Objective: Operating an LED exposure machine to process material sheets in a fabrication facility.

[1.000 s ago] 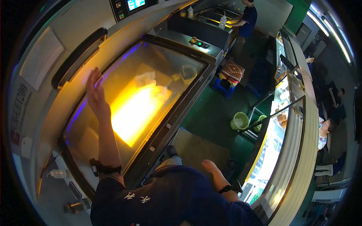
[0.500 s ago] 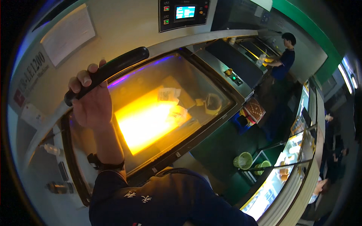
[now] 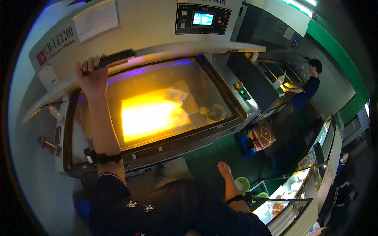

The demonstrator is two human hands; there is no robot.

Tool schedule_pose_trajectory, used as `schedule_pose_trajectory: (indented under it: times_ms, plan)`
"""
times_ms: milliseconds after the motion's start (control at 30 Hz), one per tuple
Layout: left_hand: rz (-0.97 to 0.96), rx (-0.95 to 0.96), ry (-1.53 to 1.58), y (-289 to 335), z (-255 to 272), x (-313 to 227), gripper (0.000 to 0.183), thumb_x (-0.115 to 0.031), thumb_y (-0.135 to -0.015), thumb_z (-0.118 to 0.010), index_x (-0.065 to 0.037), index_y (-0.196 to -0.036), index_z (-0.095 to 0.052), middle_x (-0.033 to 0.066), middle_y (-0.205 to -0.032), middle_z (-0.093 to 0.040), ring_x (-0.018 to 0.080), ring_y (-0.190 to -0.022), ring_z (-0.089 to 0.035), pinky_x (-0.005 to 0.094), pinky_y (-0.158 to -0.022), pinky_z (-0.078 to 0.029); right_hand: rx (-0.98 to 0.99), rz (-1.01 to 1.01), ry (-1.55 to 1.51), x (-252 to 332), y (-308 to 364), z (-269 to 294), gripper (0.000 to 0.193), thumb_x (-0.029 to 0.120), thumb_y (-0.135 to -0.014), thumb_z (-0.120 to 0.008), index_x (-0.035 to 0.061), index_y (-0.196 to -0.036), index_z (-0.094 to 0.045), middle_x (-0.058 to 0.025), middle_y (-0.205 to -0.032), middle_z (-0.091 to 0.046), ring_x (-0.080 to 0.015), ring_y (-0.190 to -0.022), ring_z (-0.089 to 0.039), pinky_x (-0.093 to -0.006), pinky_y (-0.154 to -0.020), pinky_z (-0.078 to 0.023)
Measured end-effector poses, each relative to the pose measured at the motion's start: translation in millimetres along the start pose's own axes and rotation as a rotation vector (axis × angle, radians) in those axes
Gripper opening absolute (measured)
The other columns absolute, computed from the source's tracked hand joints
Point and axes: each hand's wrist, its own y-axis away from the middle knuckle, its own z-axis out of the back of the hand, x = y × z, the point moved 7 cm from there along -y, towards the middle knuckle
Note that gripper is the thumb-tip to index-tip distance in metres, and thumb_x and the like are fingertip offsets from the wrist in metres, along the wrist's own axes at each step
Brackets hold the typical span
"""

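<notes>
Left hand [image 3: 93, 76]: fingers wrapped round black handle [image 3: 118, 58], which extends rightward from them. Lit yellow panel [image 3: 145, 118]: below and right of this hand. Right hand [image 3: 224, 170]: well apart, rightward; whether clenched, cannot tell.

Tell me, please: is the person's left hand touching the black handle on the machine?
Touching. The head view shows it plainly: the left hand is curled around the left end of the black handle, with no gap between them.

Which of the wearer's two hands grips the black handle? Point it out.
The left hand, wrapped around the black handle. The right hand is well apart, against the green floor, holding nothing visible.
</notes>
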Motion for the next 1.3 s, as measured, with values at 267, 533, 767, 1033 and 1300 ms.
schedule_pose_trajectory:
  times_ms: [267, 533, 767, 1033, 1300]
  plan:
    - [-0.069, -0.071, -0.029, 109.5, 18.7, 10.6, 0.034, -0.022, -0.096, -0.050, -0.016, -0.066, -0.037, -0.0015, -0.061, -0.034, 0.0163, -0.065, -0.040, 0.0446, -0.088, -0.044, 0.657, 0.351, 0.290, -138.9, 183.6, -56.3, 0.027, 0.017, -0.095, -0.048, 0.0076, -0.113, -0.067, -0.0181, -0.115, -0.065, -0.0372, -0.105, -0.063, -0.0480, -0.084, -0.052]
    - [-0.019, -0.286, -0.044, 185.3, 53.7, 6.0, 0.031, -0.019, -0.096, -0.047, -0.017, -0.066, -0.038, -0.0021, -0.058, -0.035, 0.0159, -0.058, -0.041, 0.0412, -0.078, -0.047, 0.535, 0.404, 0.331, -227.5, 264.3, -12.8, 0.029, 0.019, -0.096, -0.046, 0.0081, -0.115, -0.066, -0.0187, -0.119, -0.064, -0.0359, -0.109, -0.062, -0.0477, -0.084, -0.053]
    - [0.074, -0.736, -0.027, 264.9, 117.9, 14.0, 0.033, -0.021, -0.094, -0.043, -0.016, -0.062, -0.036, -0.0006, -0.054, -0.036, 0.0170, -0.052, -0.040, 0.0371, -0.070, -0.044, 0.379, 0.322, 0.838, -236.9, 146.7, -17.2, 0.010, 0.015, -0.085, -0.056, 0.0099, -0.090, -0.062, -0.0112, -0.091, -0.066, -0.0295, -0.093, -0.065, -0.0432, -0.074, -0.052]
    - [0.062, -1.332, -0.355, 390.4, 175.2, 9.9, 0.041, -0.033, -0.094, -0.043, -0.018, -0.057, -0.032, -0.0007, -0.053, -0.038, 0.0179, -0.051, -0.041, 0.0412, -0.071, -0.045, 0.238, -0.046, 0.094, -183.9, 123.8, -2.4, 0.025, 0.028, -0.092, -0.056, 0.0077, -0.100, -0.068, -0.0089, -0.104, -0.070, -0.0290, -0.098, -0.065, -0.0386, -0.082, -0.051]
    - [0.214, -1.482, -0.345, 437.4, 210.1, 26.4, 0.046, -0.037, -0.098, -0.038, -0.015, -0.057, -0.034, -0.0010, -0.054, -0.042, 0.0163, -0.056, -0.043, 0.0475, -0.094, -0.042, 0.671, 0.088, 0.635, -285.2, 187.3, -85.2, 0.034, 0.025, -0.098, -0.044, 0.0185, -0.124, -0.063, -0.0084, -0.116, -0.067, -0.0319, -0.104, -0.063, -0.0394, -0.090, -0.050]
